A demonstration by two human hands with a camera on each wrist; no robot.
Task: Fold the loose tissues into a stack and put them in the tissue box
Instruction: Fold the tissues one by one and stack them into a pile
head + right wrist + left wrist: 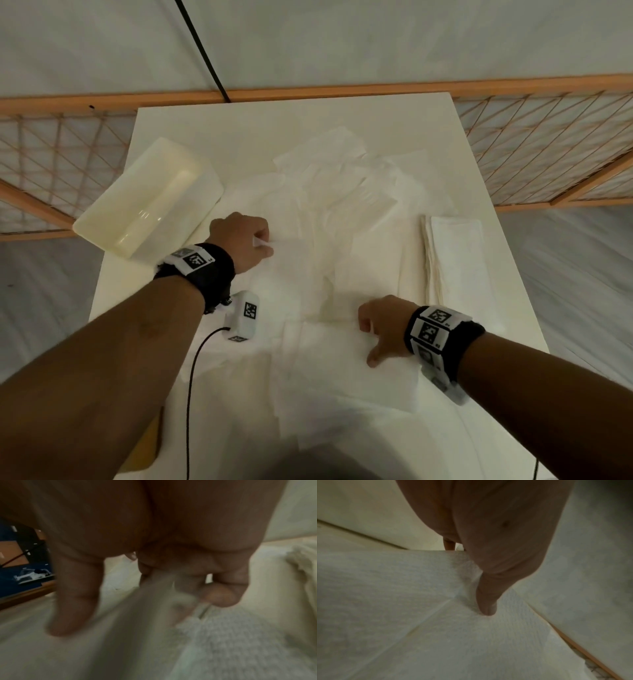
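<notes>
The cream tissue box (pixel 147 202) lies open at the table's left. Loose white tissues (pixel 335 178) spread over the middle, and a folded stack (pixel 459 257) lies at the right. My left hand (pixel 263 244) pinches the corner of a tissue (pixel 294 260) beside the box; its thumb (pixel 486 605) bears down on the sheet (pixel 385 585), which rises at the left. My right hand (pixel 370 339) sits at the far edge of the near tissue (pixel 342 377), fingers curled on it and thumb (pixel 73 601) pressing down. The right wrist view is blurred.
The white table (pixel 219 130) stands against an orange lattice rail (pixel 548 144). A black cable (pixel 202 51) runs to the table's far edge. A small white marker block with a cable (pixel 241 317) hangs under my left wrist.
</notes>
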